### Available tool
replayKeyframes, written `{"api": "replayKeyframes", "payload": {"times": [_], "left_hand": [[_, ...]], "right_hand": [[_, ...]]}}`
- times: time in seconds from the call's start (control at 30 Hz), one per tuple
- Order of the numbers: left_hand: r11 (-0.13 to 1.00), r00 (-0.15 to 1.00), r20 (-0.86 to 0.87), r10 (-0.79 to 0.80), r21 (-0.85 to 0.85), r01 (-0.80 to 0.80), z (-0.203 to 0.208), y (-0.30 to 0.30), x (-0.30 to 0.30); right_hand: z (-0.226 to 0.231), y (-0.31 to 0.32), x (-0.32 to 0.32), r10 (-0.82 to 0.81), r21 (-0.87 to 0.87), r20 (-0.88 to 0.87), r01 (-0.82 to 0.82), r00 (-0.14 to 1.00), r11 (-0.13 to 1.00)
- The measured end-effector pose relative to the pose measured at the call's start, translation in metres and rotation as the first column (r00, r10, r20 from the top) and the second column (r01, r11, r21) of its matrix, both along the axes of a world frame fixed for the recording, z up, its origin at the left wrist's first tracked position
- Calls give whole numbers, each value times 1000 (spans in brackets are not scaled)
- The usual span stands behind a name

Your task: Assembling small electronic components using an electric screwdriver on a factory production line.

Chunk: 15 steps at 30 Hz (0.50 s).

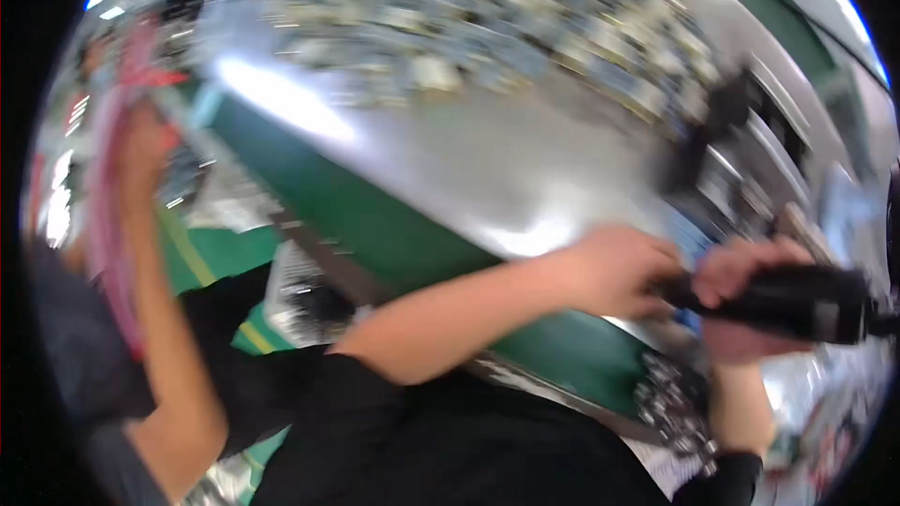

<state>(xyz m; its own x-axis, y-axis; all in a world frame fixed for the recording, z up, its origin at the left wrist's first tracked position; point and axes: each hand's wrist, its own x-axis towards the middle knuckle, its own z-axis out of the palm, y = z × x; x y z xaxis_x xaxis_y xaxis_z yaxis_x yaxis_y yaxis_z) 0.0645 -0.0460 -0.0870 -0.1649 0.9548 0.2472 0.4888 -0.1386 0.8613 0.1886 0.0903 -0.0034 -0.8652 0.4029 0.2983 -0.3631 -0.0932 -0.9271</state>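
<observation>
My right hand is wrapped round a black electric screwdriver, a thick cylinder with a cord end at the far right. The tool lies roughly level, its narrower end pointing left. Close against that end is my left hand, its fingers curled in. Motion blur hides what those fingers hold, if anything. Both hands are at the near right edge of a shiny metal tabletop. Just beyond them is a blurred dark fixture with metal parts.
Many small grey and cream parts cover the table's far side. At left is another person's arm beside a pink strip. Shiny metal pieces lie below my right hand. Green floor with yellow lines shows at left.
</observation>
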Motion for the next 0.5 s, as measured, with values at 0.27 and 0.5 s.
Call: {"api": "replayKeyframes", "payload": {"times": [0.27, 0.5], "left_hand": [[983, 999, 21, 37, 179, -40, -9, 3, 9], [885, 973, -153, 174, 458, -86, -15, -3, 10]], "right_hand": [[18, 38, 5, -178, -52, -139, 172, 974, 984], [19, 55, 5, -166, 176, 90, 148, 982, 973]]}}
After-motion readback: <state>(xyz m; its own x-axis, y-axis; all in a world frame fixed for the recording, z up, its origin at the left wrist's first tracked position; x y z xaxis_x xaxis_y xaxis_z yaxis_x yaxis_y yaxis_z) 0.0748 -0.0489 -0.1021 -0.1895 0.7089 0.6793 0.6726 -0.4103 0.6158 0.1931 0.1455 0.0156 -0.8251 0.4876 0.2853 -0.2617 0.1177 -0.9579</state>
